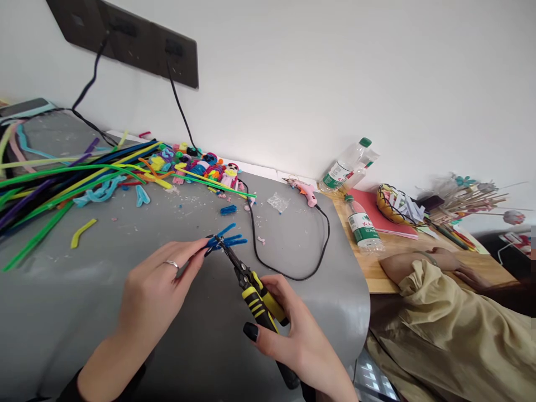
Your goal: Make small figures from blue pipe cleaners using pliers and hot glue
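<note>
Pinched in the fingers of my left hand (159, 285) are blue pipe cleaners (232, 240), their fuzzy ends pointing right. My right hand (297, 329) is wrapped around the yellow and black handles of a pair of pliers (255, 301). The pliers' jaws meet the blue pipe cleaners right beside my left fingertips; whether the jaws are fully closed on them I cannot tell. A short blue pipe cleaner piece (228, 210) lies on the grey table mat (184, 346) just beyond.
Long coloured pipe cleaners (62, 184) spread across the left, beside small pipe cleaner figures (209, 167). A pink glue gun (304, 191) trails its black cord (288, 276) near my hands. Water bottles (363, 226) stand at right, near a person's tan sleeve (452, 318).
</note>
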A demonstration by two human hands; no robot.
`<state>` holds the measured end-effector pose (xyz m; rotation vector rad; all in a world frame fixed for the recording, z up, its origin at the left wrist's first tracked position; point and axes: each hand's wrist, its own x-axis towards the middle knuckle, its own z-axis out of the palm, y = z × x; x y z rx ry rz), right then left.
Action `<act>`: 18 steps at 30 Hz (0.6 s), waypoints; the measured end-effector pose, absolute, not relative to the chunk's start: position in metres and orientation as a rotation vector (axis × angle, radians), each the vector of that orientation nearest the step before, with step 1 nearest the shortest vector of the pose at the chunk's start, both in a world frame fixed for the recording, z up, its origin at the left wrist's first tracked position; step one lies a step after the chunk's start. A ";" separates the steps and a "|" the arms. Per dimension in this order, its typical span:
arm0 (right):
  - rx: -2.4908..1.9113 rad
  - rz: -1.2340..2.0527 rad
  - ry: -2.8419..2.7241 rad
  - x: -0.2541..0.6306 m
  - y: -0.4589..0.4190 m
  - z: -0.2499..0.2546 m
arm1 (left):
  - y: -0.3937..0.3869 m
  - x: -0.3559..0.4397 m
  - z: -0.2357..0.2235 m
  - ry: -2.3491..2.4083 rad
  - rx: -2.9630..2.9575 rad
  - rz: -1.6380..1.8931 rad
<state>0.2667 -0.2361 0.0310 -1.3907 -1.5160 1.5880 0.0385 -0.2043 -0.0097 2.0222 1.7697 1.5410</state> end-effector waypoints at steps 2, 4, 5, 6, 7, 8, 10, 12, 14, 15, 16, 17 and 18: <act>-1.394 1.592 -1.501 0.267 -0.237 0.030 | -0.204 0.039 -0.010 1.765 2.042 1.565; -1.400 1.595 -1.503 0.267 -0.237 0.030 | -0.204 0.039 -0.010 1.772 2.046 1.567; -1.399 1.596 -1.507 0.267 -0.237 0.030 | -0.204 0.039 -0.009 1.777 2.047 1.565; -1.395 1.598 -1.510 0.267 -0.237 0.030 | -0.204 0.039 -0.009 1.776 2.050 1.561; -1.391 1.599 -1.510 0.267 -0.237 0.031 | -0.204 0.039 -0.008 1.770 2.052 1.555; -1.384 1.600 -1.508 0.267 -0.237 0.032 | -0.204 0.040 -0.007 1.765 2.049 1.551; -1.376 1.605 -1.497 0.266 -0.237 0.033 | -0.204 0.040 -0.005 1.766 2.037 1.547; -1.370 1.611 -1.492 0.266 -0.237 0.034 | -0.203 0.041 -0.003 1.780 2.030 1.548; -1.366 1.616 -1.490 0.265 -0.237 0.035 | -0.203 0.042 -0.002 1.791 2.044 1.563; -1.366 1.616 -1.488 0.266 -0.237 0.035 | -0.203 0.043 -0.002 1.793 2.060 1.567; -1.364 1.615 -1.489 0.266 -0.237 0.034 | -0.203 0.043 -0.002 1.792 2.080 1.569; -1.364 1.613 -1.491 0.266 -0.238 0.033 | -0.203 0.043 -0.002 1.791 2.102 1.572; -1.364 1.610 -1.494 0.267 -0.238 0.033 | -0.202 0.043 -0.001 1.791 2.128 1.576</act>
